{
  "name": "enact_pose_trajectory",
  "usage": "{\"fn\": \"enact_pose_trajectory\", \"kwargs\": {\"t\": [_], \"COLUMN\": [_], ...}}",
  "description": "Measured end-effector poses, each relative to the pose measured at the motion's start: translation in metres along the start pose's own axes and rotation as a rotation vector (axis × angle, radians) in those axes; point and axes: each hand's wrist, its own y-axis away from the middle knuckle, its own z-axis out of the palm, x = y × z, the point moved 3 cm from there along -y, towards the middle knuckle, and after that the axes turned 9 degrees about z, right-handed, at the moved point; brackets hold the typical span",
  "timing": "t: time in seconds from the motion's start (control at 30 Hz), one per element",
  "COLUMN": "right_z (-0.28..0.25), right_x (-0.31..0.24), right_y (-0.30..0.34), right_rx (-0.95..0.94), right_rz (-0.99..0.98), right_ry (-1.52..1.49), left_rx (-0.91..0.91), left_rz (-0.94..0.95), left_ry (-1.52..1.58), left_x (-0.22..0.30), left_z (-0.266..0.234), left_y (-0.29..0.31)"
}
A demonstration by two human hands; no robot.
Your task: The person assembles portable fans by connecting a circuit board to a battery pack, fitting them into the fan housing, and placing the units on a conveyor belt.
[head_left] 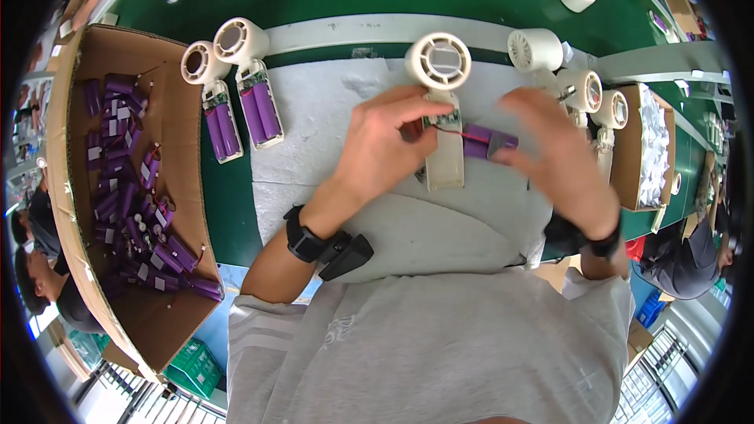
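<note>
A cream handheld fan with its handle opened lies on a white foam sheet, its round head pointing away from me. My left hand grips it around the top of the handle, thumb and fingers closed beside a small green circuit board. Thin red and dark wires run from the board to a purple battery pack with a grey patch, lying just right of the handle. Blurred by motion, my right hand is over the pack's right side; its thumb and fingers are apart, the thumb close to the pack.
At left stands a cardboard box of purple battery packs. Two fans with batteries fitted lie beside it. More fans lie at right, before a carton of white pieces. A grey rail crosses behind. Other people sit at both sides.
</note>
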Motion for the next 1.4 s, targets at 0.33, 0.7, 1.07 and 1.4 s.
{"fn": "enact_pose_trajectory", "kwargs": {"t": [0.33,0.7,1.07,1.4], "right_z": [0.021,0.037,0.053,0.058], "right_x": [-0.001,-0.002,-0.013,-0.022], "right_y": [0.002,0.017,0.013,0.016], "right_rx": [-0.597,-0.573,-0.129,-0.101], "right_rz": [0.236,0.191,-0.154,-0.112], "right_ry": [-0.465,-0.882,-0.367,-0.332], "left_rx": [-0.083,-0.113,-0.154,-0.251], "left_rz": [0.087,0.229,0.244,0.202], "left_ry": [-0.158,-0.269,-0.196,-0.318], "left_x": [0.0,0.005,0.002,0.008], "left_z": [-0.008,-0.006,-0.01,-0.016], "left_y": [-0.004,-0.004,-0.006,-0.008]}}
